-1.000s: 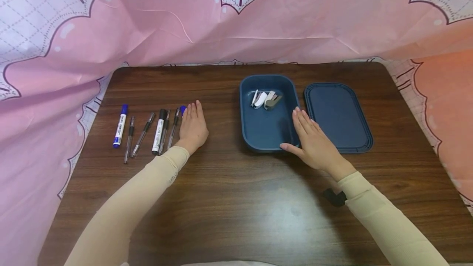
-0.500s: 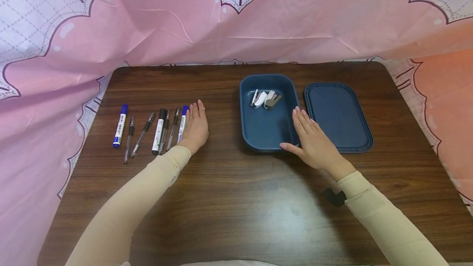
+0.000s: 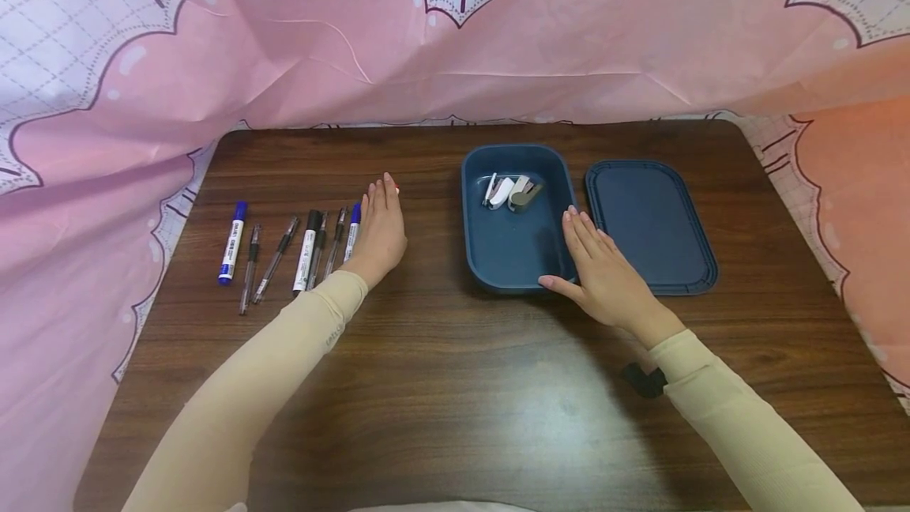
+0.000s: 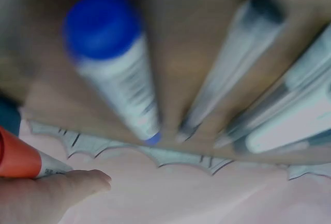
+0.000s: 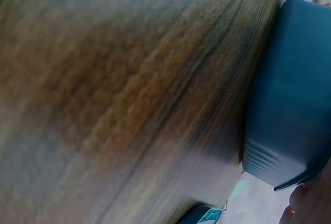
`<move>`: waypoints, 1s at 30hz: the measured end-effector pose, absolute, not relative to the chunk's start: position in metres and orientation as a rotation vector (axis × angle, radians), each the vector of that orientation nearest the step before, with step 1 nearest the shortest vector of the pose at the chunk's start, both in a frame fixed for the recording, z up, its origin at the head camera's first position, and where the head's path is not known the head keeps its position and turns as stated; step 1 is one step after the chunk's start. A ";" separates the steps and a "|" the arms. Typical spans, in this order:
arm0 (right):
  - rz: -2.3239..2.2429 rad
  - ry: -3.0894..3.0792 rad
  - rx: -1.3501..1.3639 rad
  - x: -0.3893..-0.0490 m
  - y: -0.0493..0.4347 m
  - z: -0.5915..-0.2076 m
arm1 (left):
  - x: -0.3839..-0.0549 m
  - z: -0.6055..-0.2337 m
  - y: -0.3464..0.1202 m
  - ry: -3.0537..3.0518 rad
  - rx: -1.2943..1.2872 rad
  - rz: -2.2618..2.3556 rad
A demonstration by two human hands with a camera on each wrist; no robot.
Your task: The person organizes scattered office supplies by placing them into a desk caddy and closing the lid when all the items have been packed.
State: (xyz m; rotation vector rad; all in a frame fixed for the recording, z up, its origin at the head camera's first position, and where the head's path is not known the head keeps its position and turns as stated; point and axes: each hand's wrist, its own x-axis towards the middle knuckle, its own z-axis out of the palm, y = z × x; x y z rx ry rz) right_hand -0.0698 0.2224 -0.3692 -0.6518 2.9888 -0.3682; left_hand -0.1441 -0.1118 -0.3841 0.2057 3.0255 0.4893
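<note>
In the left wrist view, my left hand (image 3: pixel 381 229) holds a red-ended whiteboard marker (image 4: pixel 20 155), the thumb along its side. Mostly the hand hides it in the head view, with a red bit by the fingertips. Just left of that hand lies a blue-capped marker (image 3: pixel 352 229), partly covered. Further left are a black marker (image 3: pixel 306 251), another blue marker (image 3: pixel 231 243) and several clear pens with black grips (image 3: pixel 276 259). My right hand (image 3: pixel 607 279) rests against the right rim of a dark blue box (image 3: pixel 519 287), fingers straight, thumb at its front corner. Small staplers (image 3: pixel 524 194) sit inside the box.
A dark blue lid (image 3: pixel 650 227) lies flat right of the box. A small black object (image 3: pixel 643 379) shows beside my right wrist. The brown wooden table (image 3: pixel 441 401) ends at a pink and white curtain (image 3: pixel 455 54) behind.
My left hand has shifted away from me and slightly right with the red marker, uncovering more of the blue-capped marker beside it. The right hand and the box stay in place.
</note>
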 end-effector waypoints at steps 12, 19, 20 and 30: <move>-0.357 2.985 -0.660 -0.069 0.221 -0.368 | -0.148 -0.341 -0.085 3.072 0.337 0.574; -0.370 2.982 -0.662 -0.069 0.222 -0.368 | -0.153 -0.319 -0.060 3.102 0.426 0.560; -0.369 2.988 -0.663 -0.069 0.222 -0.368 | -0.152 -0.316 -0.055 3.100 0.444 0.559; -0.370 2.976 -0.656 -0.069 0.222 -0.368 | -0.146 -0.297 -0.001 3.038 0.619 0.532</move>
